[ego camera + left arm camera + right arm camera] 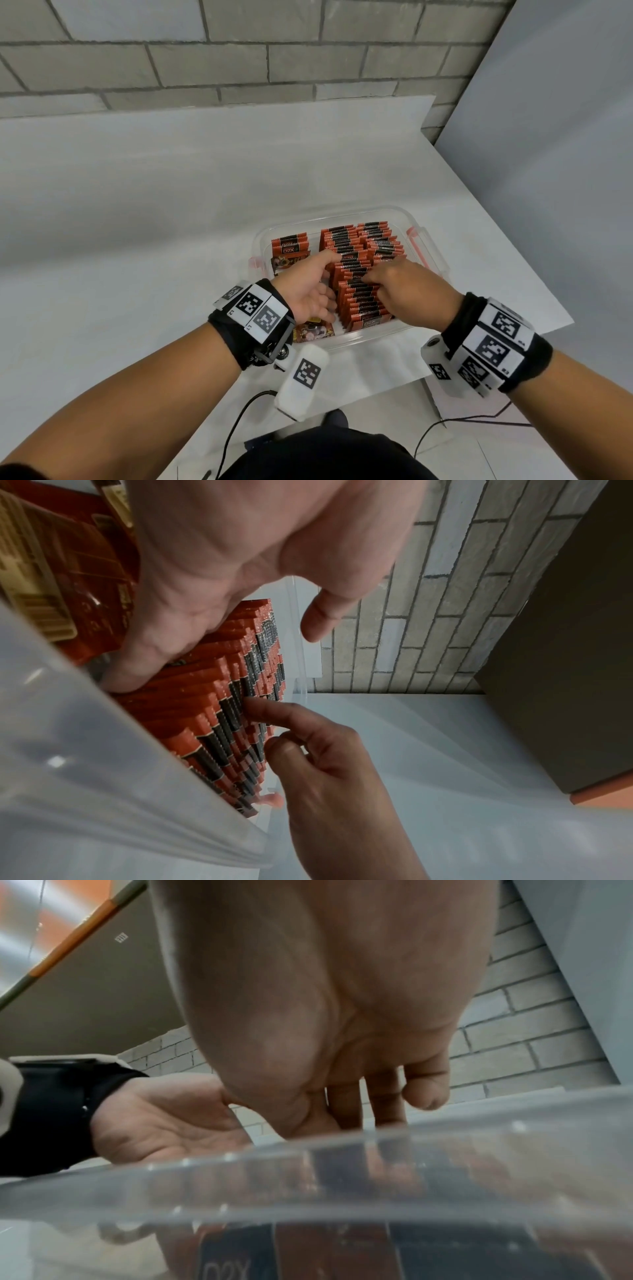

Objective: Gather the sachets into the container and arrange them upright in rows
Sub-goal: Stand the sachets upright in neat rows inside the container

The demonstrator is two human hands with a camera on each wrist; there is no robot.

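**Mia:** Right at the front of the table (137, 205), what are the hands doing?

**Ben:** Both are reaching into the clear container (416, 219). The left hand (310, 291) is lying along the side of the middle row of sachets (359, 298), fingers mostly straight, pressing and not grabbing. The right hand (402, 286) is touching the row's tops with bent fingers (270, 712). I cannot tell if it is pinching one.

**Mia:** Where are the packets sitting?

**Ben:** Most are standing in rows inside. Near the left hand, a few flat sachets (313, 330) are lying down. Farther back, a short left row (291, 245) is standing too.

**Mia:** How will they feel?

**Ben:** I am guessing light, thin, bendy and a bit slippery. Pinching the top edge looks best, or squeezing a bunch from both sides.
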